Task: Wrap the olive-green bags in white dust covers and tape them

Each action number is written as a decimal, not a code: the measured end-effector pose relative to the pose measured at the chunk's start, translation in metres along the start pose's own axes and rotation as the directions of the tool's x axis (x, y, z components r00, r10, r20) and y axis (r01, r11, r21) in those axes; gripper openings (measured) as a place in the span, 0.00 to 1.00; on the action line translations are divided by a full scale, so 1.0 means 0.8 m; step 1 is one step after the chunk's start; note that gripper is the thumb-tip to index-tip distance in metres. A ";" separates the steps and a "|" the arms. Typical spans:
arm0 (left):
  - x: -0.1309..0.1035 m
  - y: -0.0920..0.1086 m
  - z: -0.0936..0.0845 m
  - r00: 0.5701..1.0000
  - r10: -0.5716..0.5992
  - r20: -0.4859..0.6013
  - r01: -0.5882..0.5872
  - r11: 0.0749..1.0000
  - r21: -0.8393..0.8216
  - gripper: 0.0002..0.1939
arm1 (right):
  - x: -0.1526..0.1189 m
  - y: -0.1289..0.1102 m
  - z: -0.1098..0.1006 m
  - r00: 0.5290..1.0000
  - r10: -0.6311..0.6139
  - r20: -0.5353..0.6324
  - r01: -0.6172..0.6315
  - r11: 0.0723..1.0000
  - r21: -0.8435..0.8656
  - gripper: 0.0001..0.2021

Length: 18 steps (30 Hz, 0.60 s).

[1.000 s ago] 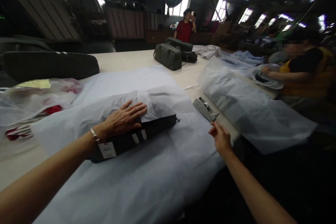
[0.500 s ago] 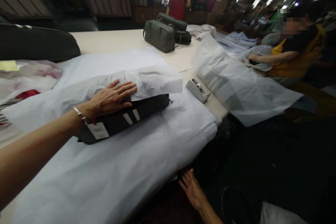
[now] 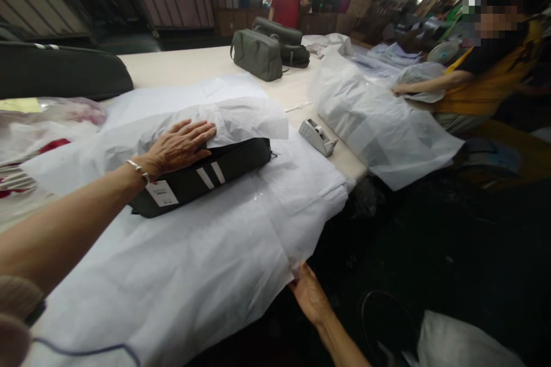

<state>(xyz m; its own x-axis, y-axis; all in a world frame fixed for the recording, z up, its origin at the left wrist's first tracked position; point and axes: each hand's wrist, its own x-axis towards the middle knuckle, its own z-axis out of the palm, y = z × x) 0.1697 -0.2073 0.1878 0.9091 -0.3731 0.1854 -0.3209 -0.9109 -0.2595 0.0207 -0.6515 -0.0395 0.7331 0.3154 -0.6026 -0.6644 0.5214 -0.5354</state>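
A dark bag (image 3: 232, 165) with two white stripes and a white hang tag (image 3: 162, 193) lies on white sheets of wrapping paper (image 3: 206, 258). A crumpled flap of paper (image 3: 245, 117) covers its upper side. My left hand (image 3: 183, 146) rests flat on that flap and the bag, fingers stretched out. Down at the near right edge of the stack, my right hand (image 3: 309, 292) pinches a corner of the top sheet, thumb above and the other fingers mostly hidden beneath. A tape dispenser (image 3: 317, 137) stands just right of the paper.
Grey-green bags (image 3: 258, 54) stand at the back of the table (image 3: 185, 60); a larger dark bag (image 3: 60, 71) is at left beside plastic-wrapped items (image 3: 55, 126). A co-worker in a yellow vest (image 3: 482, 92) handles plastic at right, near loose sheets (image 3: 383, 132). Another person (image 3: 287, 3) stands behind.
My right hand has come up to the paper's edge and closed on its corner, lifting it slightly. My left hand stays flat on the bag. The view has shifted a little.
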 end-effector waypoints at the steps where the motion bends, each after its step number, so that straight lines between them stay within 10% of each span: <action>1: 0.000 0.006 -0.001 1.000 -0.015 -0.014 0.015 1.000 0.005 0.26 | -0.005 -0.002 0.001 1.000 0.012 0.019 -0.012 1.000 0.012 0.26; 18: 0.010 0.047 -0.006 0.969 -0.241 0.058 0.244 0.968 -0.058 0.34 | -0.044 -0.001 0.028 0.993 0.075 -0.087 -0.100 0.939 -0.330 0.25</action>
<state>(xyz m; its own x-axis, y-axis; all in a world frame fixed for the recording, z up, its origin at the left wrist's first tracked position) 0.1635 -0.2452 0.1843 0.9735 -0.1318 0.1870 -0.1040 -0.9830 -0.1512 -0.0013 -0.6451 -0.0050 0.6653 0.2833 -0.6907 -0.7452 0.1960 -0.6374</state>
